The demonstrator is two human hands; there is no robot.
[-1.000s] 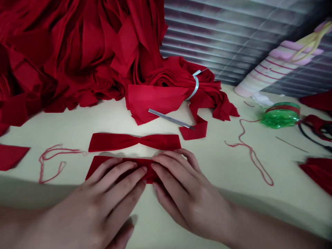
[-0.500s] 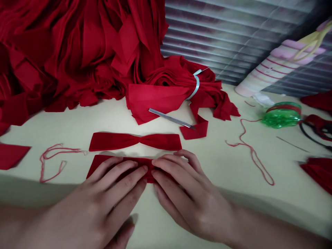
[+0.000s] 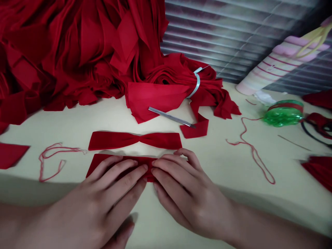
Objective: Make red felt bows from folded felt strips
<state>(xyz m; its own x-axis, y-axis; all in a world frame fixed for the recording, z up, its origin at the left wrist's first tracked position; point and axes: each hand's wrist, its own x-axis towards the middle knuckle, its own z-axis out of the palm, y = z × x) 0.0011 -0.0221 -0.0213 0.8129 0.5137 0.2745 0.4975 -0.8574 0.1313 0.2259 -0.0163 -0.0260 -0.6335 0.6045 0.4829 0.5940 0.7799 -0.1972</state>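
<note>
Sewing or craft workspace, home or workshop unclear: heaped red fabric (image 3: 90, 45), 1 tied cloth bundle (image 3: 173, 74), green spool (image 3: 284, 116) wound with red thread, pale tabletop (image 3: 218, 193), slatted blinds (image 3: 207, 38) behind.

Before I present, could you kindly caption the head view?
Left hand and right hand on red cloth, a pinched strip beyond.

Pale tabletop (image 3: 220, 162) bearing a waisted red strip (image 3: 111, 140), a second strip (image 3: 96, 162) under my fingers (image 3: 127, 180), loose thread (image 3: 40, 166) and a tied bundle (image 3: 159, 95).
</note>
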